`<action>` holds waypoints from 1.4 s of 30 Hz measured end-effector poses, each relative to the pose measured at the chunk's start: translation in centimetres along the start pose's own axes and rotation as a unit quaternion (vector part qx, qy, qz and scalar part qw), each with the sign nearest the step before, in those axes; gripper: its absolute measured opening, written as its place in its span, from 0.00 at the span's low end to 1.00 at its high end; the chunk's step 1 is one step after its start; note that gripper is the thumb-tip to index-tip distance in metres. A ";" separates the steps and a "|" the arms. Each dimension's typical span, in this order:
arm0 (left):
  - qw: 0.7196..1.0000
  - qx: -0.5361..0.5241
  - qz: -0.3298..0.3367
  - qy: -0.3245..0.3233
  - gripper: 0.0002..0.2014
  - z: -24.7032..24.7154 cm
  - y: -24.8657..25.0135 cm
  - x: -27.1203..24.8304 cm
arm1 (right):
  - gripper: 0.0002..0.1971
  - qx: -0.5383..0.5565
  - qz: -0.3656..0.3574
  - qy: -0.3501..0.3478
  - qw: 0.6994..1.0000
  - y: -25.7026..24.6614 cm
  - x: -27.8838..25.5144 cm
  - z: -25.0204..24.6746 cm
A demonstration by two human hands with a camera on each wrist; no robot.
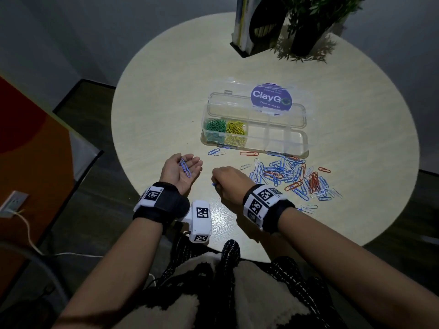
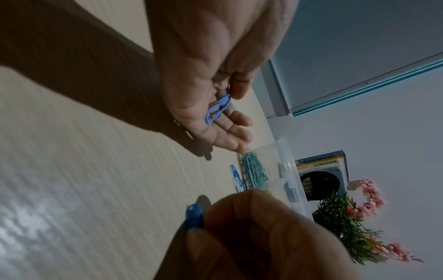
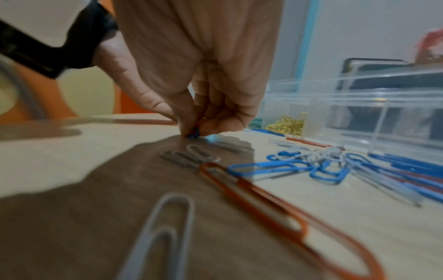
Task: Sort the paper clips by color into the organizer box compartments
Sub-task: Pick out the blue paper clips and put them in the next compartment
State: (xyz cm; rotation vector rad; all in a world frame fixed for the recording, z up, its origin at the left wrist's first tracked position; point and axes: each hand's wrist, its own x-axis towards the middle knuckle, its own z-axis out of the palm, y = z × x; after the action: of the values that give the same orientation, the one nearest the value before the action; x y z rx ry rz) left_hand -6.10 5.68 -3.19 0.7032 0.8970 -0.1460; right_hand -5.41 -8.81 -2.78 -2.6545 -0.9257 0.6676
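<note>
My left hand point(image 1: 173, 172) lies palm up and open over the table's near left, with blue paper clips point(image 1: 185, 167) resting in the palm point(image 2: 217, 110). Just right of it my right hand point(image 1: 225, 181) pinches a blue clip point(image 1: 213, 184) between thumb and fingertips, low over the table point(image 3: 194, 133). The clear organizer box point(image 1: 306, 143) sits open beyond, with green clips point(image 1: 215, 129) in its leftmost compartment and yellow clips point(image 1: 235, 132) beside them. The other compartments look empty. A mixed pile of blue, white and red clips point(image 1: 289, 176) lies right of my right hand.
The box's lid point(image 1: 270, 98), with a purple sticker, lies open behind it. A few stray clips point(image 1: 249, 153) lie along the box's front. A book holder point(image 1: 247, 27) and a potted plant point(image 1: 313, 22) stand at the round table's far edge.
</note>
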 end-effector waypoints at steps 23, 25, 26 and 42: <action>0.994 0.070 -0.079 -0.011 0.19 0.0 0.2 1.1 | 0.07 0.044 0.108 0.078 0.990 0.9 4.0 -1.5; 0.996 0.055 -0.070 -0.005 0.19 0.2 0.3 1.1 | 0.07 0.042 0.126 0.068 0.989 1.2 3.8 -1.2; 0.997 0.050 -0.065 -0.001 0.19 0.3 0.3 1.1 | 0.07 0.049 0.132 0.068 0.988 1.4 3.7 -1.2; 0.999 0.038 -0.033 0.016 0.18 0.9 0.1 0.7 | 0.10 0.071 0.244 0.141 0.957 1.0 3.7 -1.3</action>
State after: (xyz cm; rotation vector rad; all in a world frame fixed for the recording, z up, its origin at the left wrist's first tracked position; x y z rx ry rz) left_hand -5.05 5.31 -3.25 0.7480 0.9497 -0.2297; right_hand -1.75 -7.33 -3.29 -2.7582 -0.1366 0.4086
